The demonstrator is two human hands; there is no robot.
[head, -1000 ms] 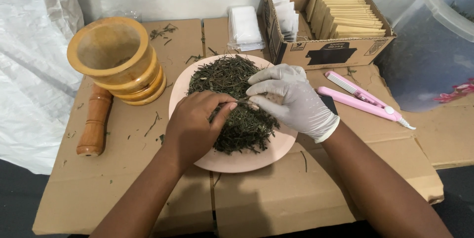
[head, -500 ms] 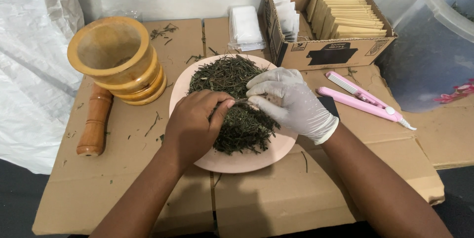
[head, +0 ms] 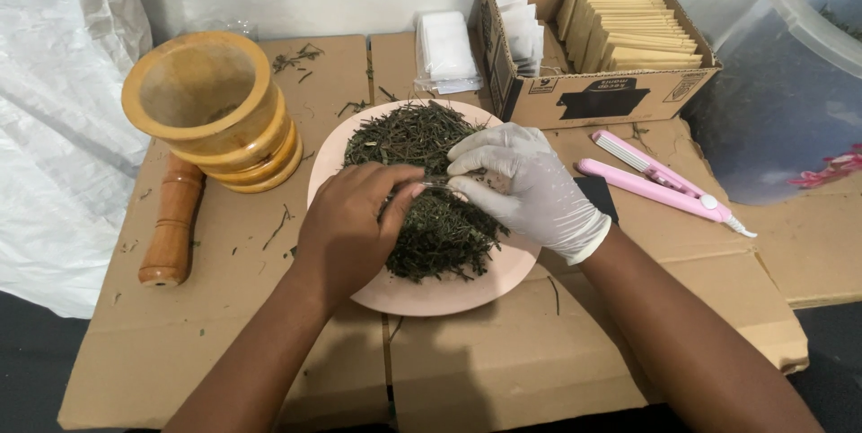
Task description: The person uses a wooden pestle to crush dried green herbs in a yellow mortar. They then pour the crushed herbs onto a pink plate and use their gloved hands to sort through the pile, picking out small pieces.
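Dried leaves (head: 431,208): heaped on the pink plate (head: 503,269), mid surface.
Left hand (head: 350,231): bare, now slid right over the heap, fingers pinching a stem.
Right hand (head: 530,186): gloved, fingertips nipping the same stem.
Left: wooden mortar (head: 211,110), pestle (head: 171,226).
Right: pink sealer (head: 655,177).
Far: cardboard box (head: 593,92).

a brown cardboard box (head: 588,96) stood open at the table's far right, with a black printed label (head: 615,101) on its front wall. inside it stood a row of tan packets (head: 628,24) and, at its left end, white sachets (head: 523,33). just left of the box lay a stack of white sachets in clear wrap (head: 446,51).
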